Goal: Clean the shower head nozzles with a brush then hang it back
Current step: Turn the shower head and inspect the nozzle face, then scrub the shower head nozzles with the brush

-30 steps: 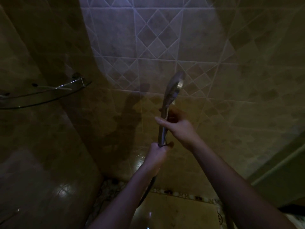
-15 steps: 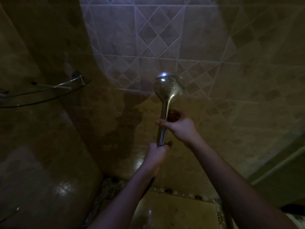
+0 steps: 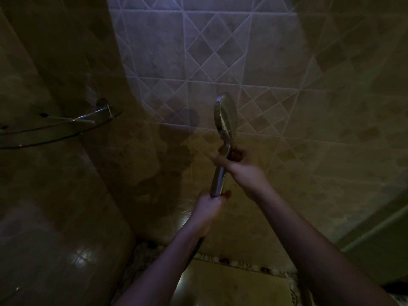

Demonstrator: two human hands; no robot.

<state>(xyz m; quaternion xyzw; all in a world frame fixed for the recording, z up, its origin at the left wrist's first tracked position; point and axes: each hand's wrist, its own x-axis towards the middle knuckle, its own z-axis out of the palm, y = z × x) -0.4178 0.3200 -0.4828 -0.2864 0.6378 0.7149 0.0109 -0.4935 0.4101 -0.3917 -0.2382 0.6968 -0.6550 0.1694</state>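
Note:
A chrome shower head (image 3: 225,117) stands upright in front of the tiled wall, its round head turned edge-on, face toward the left. My left hand (image 3: 209,208) grips the bottom of its handle (image 3: 218,181), where the dark hose (image 3: 195,248) drops away beside my forearm. My right hand (image 3: 239,165) is wrapped round the upper handle just under the head, fingers curled across the neck. No brush can be made out in the dim light.
A curved glass corner shelf (image 3: 66,129) with a metal rail juts from the left wall at head height. Tiled walls close in on the left and front. The wet floor (image 3: 231,283) with a pebbled border lies below my arms.
The shower head has been twisted on its handle: edge-on a second ago, rounded back toward me half a second ago, now edge-on again. Both hands kept their grip and place.

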